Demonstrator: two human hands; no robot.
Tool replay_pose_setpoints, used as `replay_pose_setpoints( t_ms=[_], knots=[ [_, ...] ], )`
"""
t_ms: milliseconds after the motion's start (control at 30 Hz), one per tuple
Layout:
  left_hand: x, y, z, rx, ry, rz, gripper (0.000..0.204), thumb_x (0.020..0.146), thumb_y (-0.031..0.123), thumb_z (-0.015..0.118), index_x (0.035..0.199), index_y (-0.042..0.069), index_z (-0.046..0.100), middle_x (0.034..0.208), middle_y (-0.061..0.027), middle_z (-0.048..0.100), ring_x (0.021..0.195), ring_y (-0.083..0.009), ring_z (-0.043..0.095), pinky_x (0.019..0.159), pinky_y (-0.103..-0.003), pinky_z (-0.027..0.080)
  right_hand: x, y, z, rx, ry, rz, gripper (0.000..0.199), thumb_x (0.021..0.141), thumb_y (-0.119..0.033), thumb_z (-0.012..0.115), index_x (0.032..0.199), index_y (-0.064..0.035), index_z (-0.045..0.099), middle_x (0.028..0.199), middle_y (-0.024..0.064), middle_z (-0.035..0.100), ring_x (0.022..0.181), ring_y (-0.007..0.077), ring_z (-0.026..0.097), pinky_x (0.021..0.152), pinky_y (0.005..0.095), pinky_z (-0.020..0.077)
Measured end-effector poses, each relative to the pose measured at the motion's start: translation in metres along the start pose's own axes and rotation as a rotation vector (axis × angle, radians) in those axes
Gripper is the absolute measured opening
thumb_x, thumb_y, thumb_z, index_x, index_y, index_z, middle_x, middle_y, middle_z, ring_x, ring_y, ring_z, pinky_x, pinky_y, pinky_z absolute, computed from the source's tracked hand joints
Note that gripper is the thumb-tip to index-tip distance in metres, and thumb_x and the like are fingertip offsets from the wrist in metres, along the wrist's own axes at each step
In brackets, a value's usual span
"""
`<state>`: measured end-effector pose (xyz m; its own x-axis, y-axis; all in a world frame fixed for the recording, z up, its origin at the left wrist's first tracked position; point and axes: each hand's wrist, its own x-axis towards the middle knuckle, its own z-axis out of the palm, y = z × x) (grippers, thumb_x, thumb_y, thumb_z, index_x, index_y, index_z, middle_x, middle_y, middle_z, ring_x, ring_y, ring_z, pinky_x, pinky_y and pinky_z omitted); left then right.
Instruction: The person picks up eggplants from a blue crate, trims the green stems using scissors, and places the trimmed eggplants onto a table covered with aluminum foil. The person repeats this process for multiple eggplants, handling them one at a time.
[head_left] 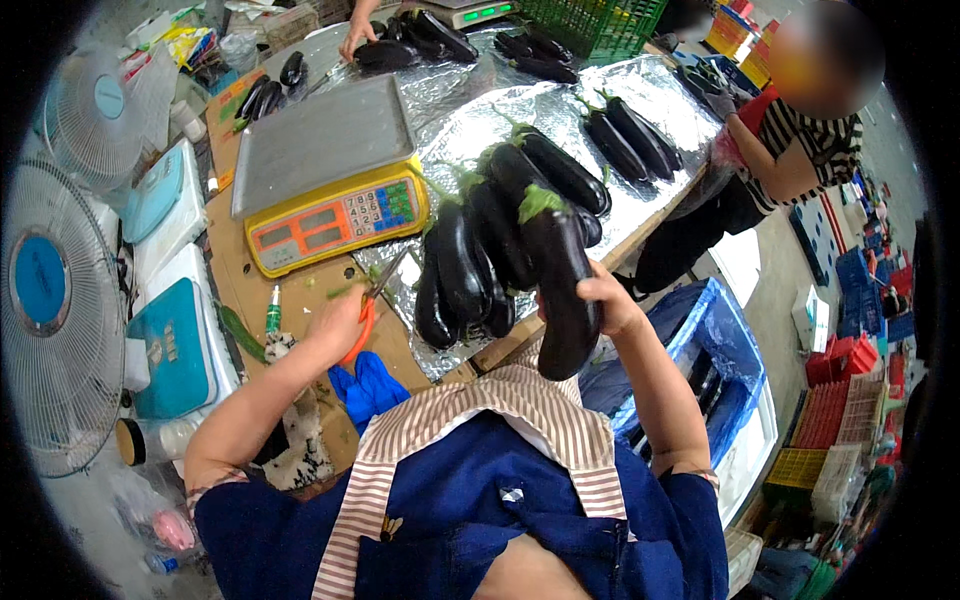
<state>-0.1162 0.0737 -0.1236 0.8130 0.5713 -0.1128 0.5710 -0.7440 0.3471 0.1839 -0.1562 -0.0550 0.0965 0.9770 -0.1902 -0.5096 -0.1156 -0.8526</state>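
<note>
Head view: right hand is gripping one eggplant near its lower half, thumb pressing on its right side, fingers mostly hiding behind it; green cap is pointing far, blunt end is hanging near, before the striped apron. Left hand is closing round the orange handles of scissors, blades pointing far and right; how wide they are standing, cannot tell. Held eggplant is overlapping the right side of a pile, which is resting on foil. Yellow scale is standing left of the pile. Blue cloth is lying just near of the left hand. Blue-lined bin is sitting right of the right forearm. Farther right, a co-worker in stripes is handling eggplants at the table edge; far left, another person's hand is reaching beside more eggplants.
</note>
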Motion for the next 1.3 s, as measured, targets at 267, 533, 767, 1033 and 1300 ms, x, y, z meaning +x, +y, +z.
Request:
replay_pose_setpoints(
  t_ms=[267,533,767,1033,1300],
  knots=[
    [-0.01,0.017,-0.01,0.182,-0.069,-0.019,0.032,0.076,0.023,0.064,0.094,0.002,0.049,0.076,-0.0211,0.061,0.072,-0.0384,0.06,0.062,-0.047,0.047,0.03,0.002,-0.001,0.664,-0.241,0.005,0.073,0.079,-0.053,0.048,0.134,-0.0072,0.033,0.101,0.0202,0.056,0.084,0.0308,0.06,0.076,0.047,0.0491],
    [0.01,0.118,-0.046,-0.928,-0.099,0.187,0.071,0.068,0.02,0.075,0.127,0.006,0.039,0.103,-0.0121,0.055,0.079,-0.0157,0.056,0.065,-0.028,0.048,0.055,-0.003,0.034,0.62,0.069,-0.037,0.066,0.085,-0.058,0.037,0.111,-0.0002,0.054,0.1,0.0206,0.061,0.087,0.0327,0.061,0.079,0.0483,0.0487],
    [0.034,0.162,-0.047,-0.778,0.075,0.333,0.096,0.061,0.024,0.081,0.134,0.001,0.022,0.123,-0.0157,0.045,0.11,-0.0207,0.047,0.092,-0.031,0.039,0.061,-0.009,0.051,0.306,0.161,-0.33,0.064,0.086,-0.054,0.039,0.117,0.0013,0.05,0.11,0.0188,0.057,0.096,0.027,0.058,0.088,0.0399,0.0451],
    [0.065,0.152,-0.064,-1.549,-0.054,0.19,0.058,0.074,0.026,0.069,0.118,0.0,0.043,0.104,-0.0053,0.053,0.093,-0.0118,0.052,0.081,-0.026,0.044,0.04,-0.012,0.044,-0.129,0.152,-0.31,0.078,0.083,-0.024,0.06,0.142,-0.0108,0.011,0.126,0.0135,0.046,0.11,0.0211,0.048,0.093,0.0326,0.0382],
    [0.148,0.051,-0.103,-0.591,0.609,0.027,0.06,0.066,0.023,0.072,0.114,-0.001,0.047,0.091,-0.0113,0.062,0.078,-0.0163,0.059,0.069,-0.03,0.048,-0.056,0.007,-0.043,-0.146,0.784,-0.24,0.037,0.088,-0.029,0.052,0.116,-0.0043,0.05,0.09,0.0049,0.062,0.081,0.0137,0.059,0.071,0.0278,0.0484]
  ],
)
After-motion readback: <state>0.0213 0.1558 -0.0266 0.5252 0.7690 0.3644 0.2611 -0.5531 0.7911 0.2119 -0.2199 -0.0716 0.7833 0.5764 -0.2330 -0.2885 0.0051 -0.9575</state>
